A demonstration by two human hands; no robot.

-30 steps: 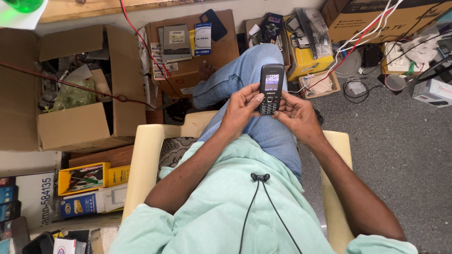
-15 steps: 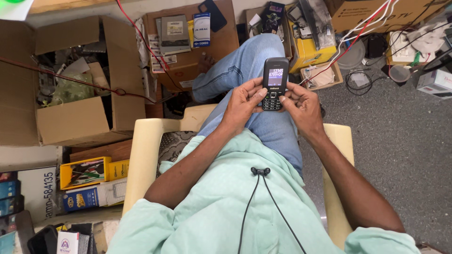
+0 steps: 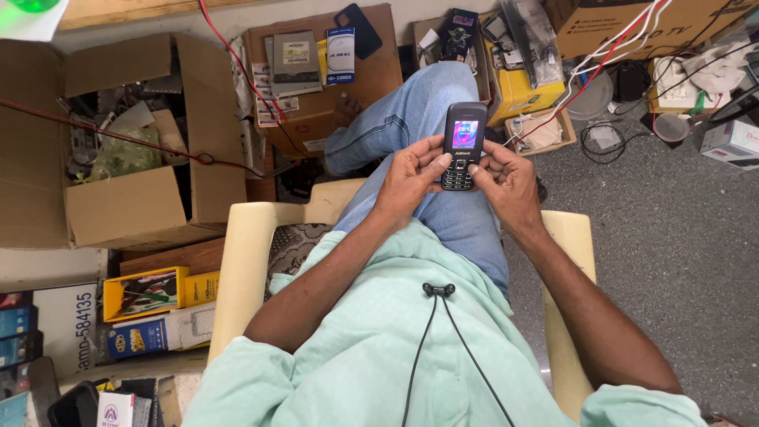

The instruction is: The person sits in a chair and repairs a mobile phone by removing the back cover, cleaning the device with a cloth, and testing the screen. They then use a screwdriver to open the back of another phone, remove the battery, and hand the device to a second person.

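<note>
While both forearms angle in over the lap, left hand (image 3: 411, 175) and right hand (image 3: 506, 183) cup a black keypad phone (image 3: 463, 145) from either side, fingers curled round its lower half, thumbs pressed on the keys. Phone upright above the jeans-clad knee (image 3: 431, 95), screen lit.

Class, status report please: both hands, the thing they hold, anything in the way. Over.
Left hand and right hand both grip black keypad phone, thumbs on keys. Screen lit, phone upright over lap. Nothing between hands and phone.
</note>
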